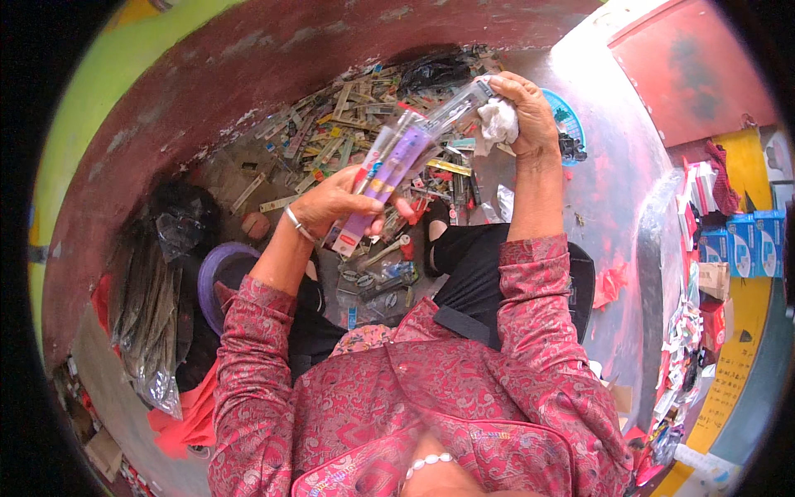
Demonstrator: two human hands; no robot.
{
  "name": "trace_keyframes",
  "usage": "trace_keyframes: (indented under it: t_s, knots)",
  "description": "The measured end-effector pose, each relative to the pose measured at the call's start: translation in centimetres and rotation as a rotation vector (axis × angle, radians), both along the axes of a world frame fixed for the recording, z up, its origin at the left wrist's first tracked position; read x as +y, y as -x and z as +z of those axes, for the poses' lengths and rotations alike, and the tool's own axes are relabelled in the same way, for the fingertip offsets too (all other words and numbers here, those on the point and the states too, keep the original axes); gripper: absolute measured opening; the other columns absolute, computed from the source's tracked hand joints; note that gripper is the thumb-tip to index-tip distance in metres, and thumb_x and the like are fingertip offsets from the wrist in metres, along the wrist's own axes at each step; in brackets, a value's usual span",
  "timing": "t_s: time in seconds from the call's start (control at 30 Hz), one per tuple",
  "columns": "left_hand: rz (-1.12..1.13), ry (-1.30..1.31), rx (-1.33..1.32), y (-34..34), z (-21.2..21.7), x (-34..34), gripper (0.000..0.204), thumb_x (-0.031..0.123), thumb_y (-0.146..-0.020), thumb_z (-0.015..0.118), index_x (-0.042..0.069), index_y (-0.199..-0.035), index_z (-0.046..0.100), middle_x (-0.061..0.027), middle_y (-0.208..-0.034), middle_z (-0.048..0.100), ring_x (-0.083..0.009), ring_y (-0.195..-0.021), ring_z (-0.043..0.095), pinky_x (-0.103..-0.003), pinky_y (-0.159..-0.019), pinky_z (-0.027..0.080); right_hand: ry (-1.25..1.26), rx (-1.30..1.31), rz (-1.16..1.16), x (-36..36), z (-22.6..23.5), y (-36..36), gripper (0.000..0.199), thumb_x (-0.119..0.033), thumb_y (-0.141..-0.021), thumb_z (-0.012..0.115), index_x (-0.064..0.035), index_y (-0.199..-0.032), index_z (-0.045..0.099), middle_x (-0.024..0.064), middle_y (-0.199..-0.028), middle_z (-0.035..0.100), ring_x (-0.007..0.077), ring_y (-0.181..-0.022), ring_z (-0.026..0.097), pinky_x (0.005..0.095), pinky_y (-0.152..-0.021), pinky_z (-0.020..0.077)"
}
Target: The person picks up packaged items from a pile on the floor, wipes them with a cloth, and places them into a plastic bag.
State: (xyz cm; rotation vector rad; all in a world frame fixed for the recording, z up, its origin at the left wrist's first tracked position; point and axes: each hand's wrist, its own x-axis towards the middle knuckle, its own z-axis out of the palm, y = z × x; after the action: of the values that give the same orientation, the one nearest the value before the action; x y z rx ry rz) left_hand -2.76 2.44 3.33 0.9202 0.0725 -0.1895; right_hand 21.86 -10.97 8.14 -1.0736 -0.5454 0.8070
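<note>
My left hand (338,201) is closed round the lower part of a bundle of slim purple-and-white packages (397,161) in clear plastic. The bundle slants up to the right over my lap. Farther up, my right hand (530,112) grips the end of a clear plastic sleeve (464,103) that runs on from the packages. Against that same palm sits a crumpled white cloth or tissue (498,122). What is inside the sleeve is too blurred to tell. Several loose wrapped items (377,282) lie on the floor between my legs.
A wide pile of slim packages (348,116) covers the floor ahead, against the red wall. A blue basket (565,116) stands beyond my right hand. Left are a black bag (178,219) and a purple ring-shaped object (214,286). Blue boxes (755,244) are stacked far right.
</note>
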Motion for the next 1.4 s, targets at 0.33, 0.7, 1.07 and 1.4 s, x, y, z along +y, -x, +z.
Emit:
trace_keyframes:
  t_s: [0.33,0.7,1.07,1.4]
  knots:
    - [0.226,0.170,0.050,-1.2,-2.6,0.4,0.052,0.020,-0.081,0.057,0.000,-0.124,0.036,-0.0130,-0.098,0.058,-0.0096,-0.064,0.055,-0.019,-0.050,0.046,0.016,-0.991,-0.116,1.0,2.5,8.5,0.010,-0.009,-0.076,0.057,-0.0023,-0.080,0.064,0.0091,-0.081,0.065,0.0129,-0.068,0.059,0.0263,-0.063,0.0476]
    - [0.282,0.245,-0.030,-1.2,-3.2,1.2,0.043,0.023,-0.084,0.054,0.004,-0.121,0.042,-0.0094,-0.098,0.059,-0.0157,-0.084,0.058,-0.031,-0.074,0.049,-0.014,-1.590,0.401,2.3,-3.4,14.5,0.011,-0.012,-0.065,0.063,-0.0071,-0.071,0.055,0.0031,-0.077,0.057,0.0205,-0.070,0.057,0.0315,-0.060,0.0467]
    - [0.154,-0.269,0.106,-1.1,-1.0,-1.8,0.016,0.016,-0.085,0.050,0.001,-0.086,0.056,-0.0051,-0.070,0.059,-0.0129,-0.060,0.059,-0.024,-0.052,0.049,-0.056,-1.692,-0.203,4.2,-3.0,12.4,0.016,-0.016,-0.071,0.066,-0.0056,-0.068,0.054,0.0083,-0.070,0.052,0.0235,-0.062,0.053,0.0323,-0.052,0.0435]
    - [0.095,0.008,0.122,-0.8,-3.3,-1.2,0.039,0.025,-0.083,0.055,-0.002,-0.109,0.045,-0.0077,-0.071,0.060,-0.0106,-0.054,0.057,-0.020,-0.045,0.046,0.173,-1.188,-0.695,2.6,-1.9,6.2,0.021,-0.023,-0.077,0.060,-0.0055,-0.066,0.058,0.0101,-0.063,0.055,0.0270,-0.054,0.054,0.0349,-0.049,0.0423]
